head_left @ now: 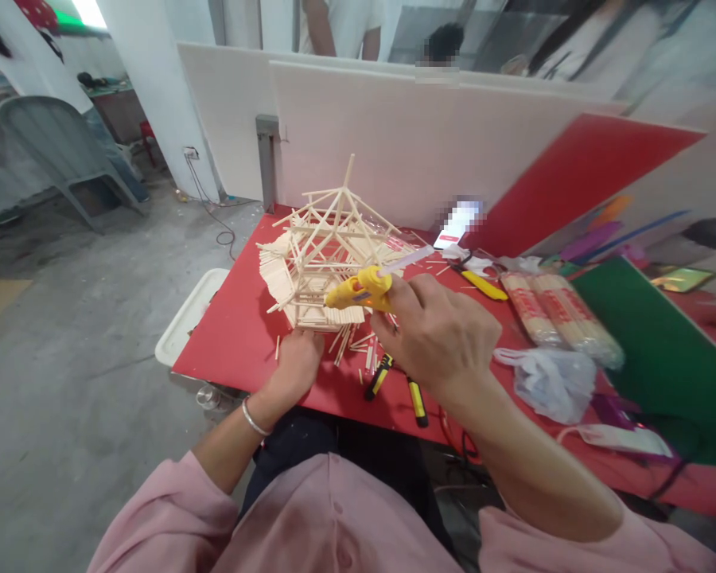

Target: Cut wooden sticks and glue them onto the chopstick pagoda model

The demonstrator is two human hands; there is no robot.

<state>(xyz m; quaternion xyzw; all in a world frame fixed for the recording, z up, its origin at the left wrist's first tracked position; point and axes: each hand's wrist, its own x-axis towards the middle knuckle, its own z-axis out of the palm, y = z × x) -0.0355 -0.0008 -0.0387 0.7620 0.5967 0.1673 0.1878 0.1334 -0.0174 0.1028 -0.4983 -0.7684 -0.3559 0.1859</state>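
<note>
A model of thin pale wooden sticks [334,239], with a peaked open frame on top, stands on the red table [232,326]. My right hand [438,330] is closed round a yellow glue gun [361,290], whose nozzle points left at the model's front side; a clear glue stick juts from its back. At the model's lower front edge is my left hand [300,358], its fingers closed at the base. What those fingers hold, if anything, is hidden. Loose cut sticks [349,342] lie between the hands.
Black-and-yellow pliers [418,402] lie near the front edge. To the right are a yellow cutter [484,285], packs of sticks [564,318], a plastic bag [552,382] and a green board [662,358]. A lit phone [458,223] leans behind. White panels [423,135] stand at the back, people beyond.
</note>
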